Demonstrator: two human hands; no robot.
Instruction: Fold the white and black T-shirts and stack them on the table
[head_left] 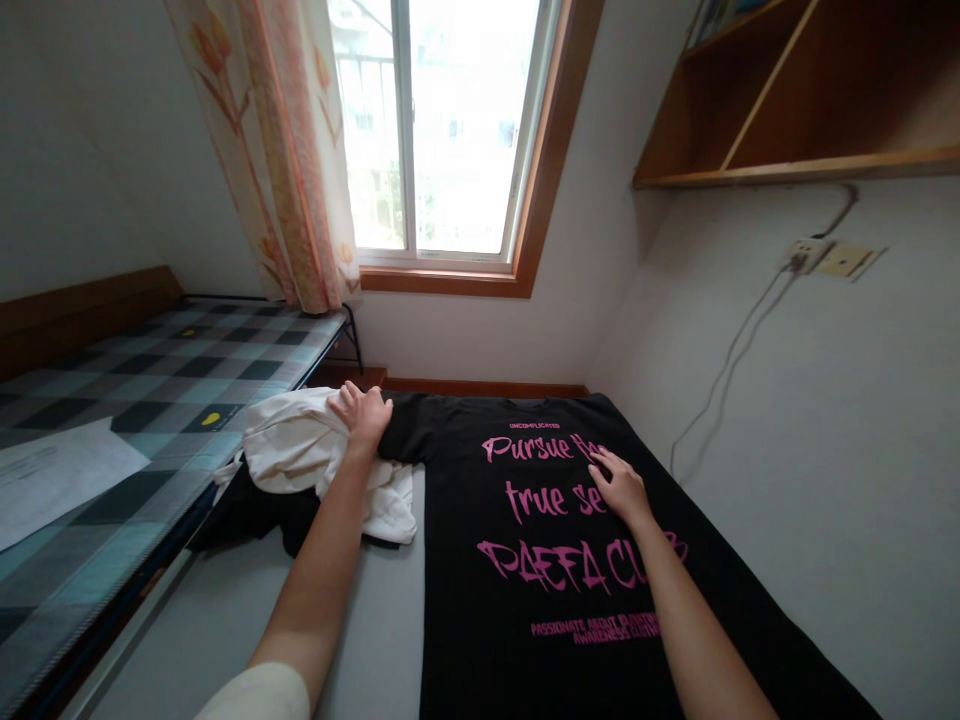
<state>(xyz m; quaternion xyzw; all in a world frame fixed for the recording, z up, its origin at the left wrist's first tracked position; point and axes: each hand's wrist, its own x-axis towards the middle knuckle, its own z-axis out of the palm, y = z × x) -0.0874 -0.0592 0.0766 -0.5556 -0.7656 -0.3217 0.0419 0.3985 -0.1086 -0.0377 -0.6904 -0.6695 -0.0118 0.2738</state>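
A black T-shirt (480, 620) with pink lettering lies spread flat on a pale tabletop (375, 640), its collar toward the window. My right hand (622, 488) rests on the printed chest, fingers stretched out over the top lines of lettering. At the shirt's left sleeve end is my left hand (361, 410), fingers spread, between the sleeve and a crumpled white garment (289, 440). Whether it touches one or both of them I cannot tell. Dark cloth (247, 515) shows beneath the white garment.
A bed with a checked mattress (247, 345) stands to the left, with a sheet of paper (60, 480) on it. The right wall carries a wooden shelf (795, 170) and a socket (808, 256) with a hanging cord. A curtain (289, 150) hangs beside the window (465, 130).
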